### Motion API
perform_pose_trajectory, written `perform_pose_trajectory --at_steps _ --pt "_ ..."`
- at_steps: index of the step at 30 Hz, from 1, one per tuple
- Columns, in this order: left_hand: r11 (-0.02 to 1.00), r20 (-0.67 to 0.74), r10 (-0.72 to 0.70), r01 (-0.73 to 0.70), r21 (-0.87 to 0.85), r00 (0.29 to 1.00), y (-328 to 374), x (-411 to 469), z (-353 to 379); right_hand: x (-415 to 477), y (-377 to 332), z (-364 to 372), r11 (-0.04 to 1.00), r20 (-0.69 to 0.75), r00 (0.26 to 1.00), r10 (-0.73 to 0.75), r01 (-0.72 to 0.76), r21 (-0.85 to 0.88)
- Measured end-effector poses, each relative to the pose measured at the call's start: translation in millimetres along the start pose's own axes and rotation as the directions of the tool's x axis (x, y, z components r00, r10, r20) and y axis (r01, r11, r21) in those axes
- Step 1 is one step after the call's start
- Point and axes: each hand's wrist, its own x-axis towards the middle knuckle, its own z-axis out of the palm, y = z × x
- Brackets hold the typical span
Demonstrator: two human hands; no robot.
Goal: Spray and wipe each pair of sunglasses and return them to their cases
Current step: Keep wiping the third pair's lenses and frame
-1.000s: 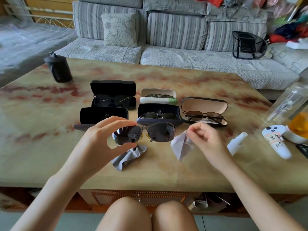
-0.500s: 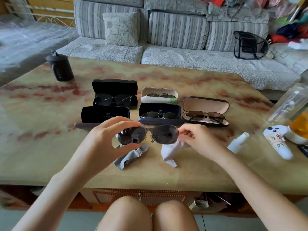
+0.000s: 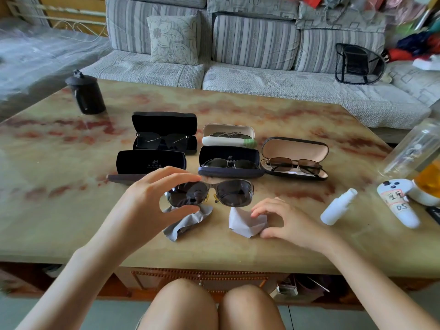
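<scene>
Living room, marbled low table (image 3: 71,210) with a striped grey sofa (image 3: 250,75) behind it.

Left hand (image 3: 152,201) pinches the sunglasses (image 3: 234,192) at their left lens, forefinger on the top rim and thumb under the bottom rim, the other fingers loose. The glasses are held up off the table, level, lenses facing the camera, and the right lens hangs free.

Directly under the grip a crumpled grey cloth (image 3: 188,222) lies on the table. Right of the grip and a bit lower, the right hand (image 3: 285,222) is down at the tabletop, forefinger and thumb curled round the right edge of a white cloth (image 3: 242,222) that lies there. It does not touch the glasses.

Just beyond the grip is an open black case (image 3: 150,163) with no glasses in it. Beyond and to the right of the grip sits a navy case (image 3: 229,156) with a dark pair inside, then a tan-lined case (image 3: 295,148) with a brown-lens pair. One row further out are a second black case (image 3: 164,125) and a white case (image 3: 228,133), both open with a pair inside.

Well right of the grip, past the right hand, a small white spray bottle (image 3: 338,207) lies on its side, with a white controller (image 3: 395,201) beside it. Far beyond the grip to the left is a black jar (image 3: 85,94).
</scene>
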Motion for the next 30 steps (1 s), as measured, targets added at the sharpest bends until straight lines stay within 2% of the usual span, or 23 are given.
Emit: perform_pose_trajectory --at_steps 2,5,8,12,13,15,16,18,22,26,30 --pt "1.000 -0.005 0.005 -0.005 0.001 1.000 -1 0 0 1 1 4 0.999 -0.076 0.997 -0.031 0.032 0.011" --pt "1.000 -0.012 0.013 -0.013 0.004 1.000 -4 -1 0 -1 0 2 0.988 -0.157 0.987 -0.034 0.057 0.145" --pt "1.000 -0.010 0.022 -0.022 0.015 1.000 -4 -1 0 -1 -16 -15 0.907 -0.257 0.966 -0.028 0.133 0.399" --pt "0.999 -0.011 0.049 -0.049 0.007 0.999 -3 -1 1 7 -49 -42 0.854 -0.355 0.935 0.021 0.168 0.493" --pt "0.999 -0.013 0.051 -0.051 0.011 0.999 -3 0 1 10 -57 -47 0.873 -0.368 0.929 0.034 0.151 0.463" --pt "0.998 -0.012 0.055 -0.054 0.018 0.998 -2 1 2 18 -67 -54 0.968 -0.365 0.931 -0.020 0.109 0.227" --pt "0.998 -0.009 0.057 -0.057 0.018 0.998 -2 1 2 22 -73 -56 0.991 -0.324 0.945 -0.047 0.085 0.103" --pt "0.998 -0.003 0.061 -0.060 0.021 0.998 -1 2 2 29 -84 -58 0.996 -0.245 0.965 -0.090 0.083 -0.039" --pt "0.998 0.004 0.062 -0.062 0.026 0.998 -1 2 1 33 -101 -57 0.986 -0.224 0.960 -0.167 0.157 -0.059" --pt "0.998 0.014 0.054 -0.054 0.017 0.998 -1 1 1 24 -107 -57 0.970 -0.270 0.944 -0.190 0.222 0.096" --pt "0.998 0.001 0.055 -0.055 0.020 0.998 -1 1 2 17 -112 -55 0.972 -0.228 0.948 -0.221 0.233 0.024"
